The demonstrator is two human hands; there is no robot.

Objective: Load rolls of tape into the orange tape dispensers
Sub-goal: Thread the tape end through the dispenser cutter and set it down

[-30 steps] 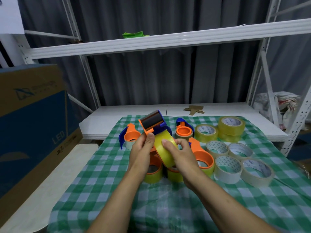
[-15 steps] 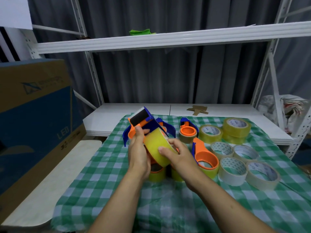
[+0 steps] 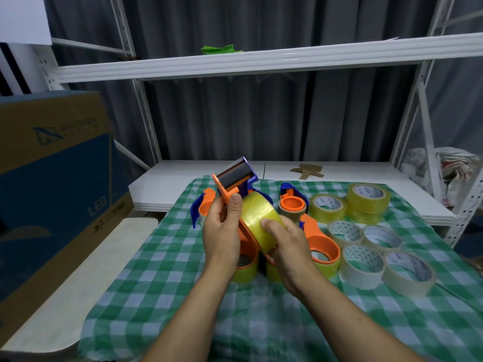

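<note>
My left hand (image 3: pixel 221 231) grips an orange and blue tape dispenser (image 3: pixel 235 184), held up above the green checked cloth (image 3: pixel 183 291) with its grey roller pointing up and away. A yellow tape roll (image 3: pixel 257 218) sits against the dispenser's orange side plate. My right hand (image 3: pixel 287 240) holds that roll, thumb on its outer face. Whether the roll sits fully on the hub is hidden by my hands. Several other orange dispensers (image 3: pixel 322 246) lie on the cloth behind and under my hands, some with tape in them.
Loose rolls lie to the right: yellow rolls (image 3: pixel 368 197) at the back, pale rolls (image 3: pixel 362 262) in front. A large blue and brown carton (image 3: pixel 52 184) stands at the left. A white shelf (image 3: pixel 183 184) runs behind the cloth, with rack posts at both sides.
Both hands, the dispenser and the yellow roll stayed together; the dispenser tilted so its roller swung left, then back up a little. The camera shifted slightly.
</note>
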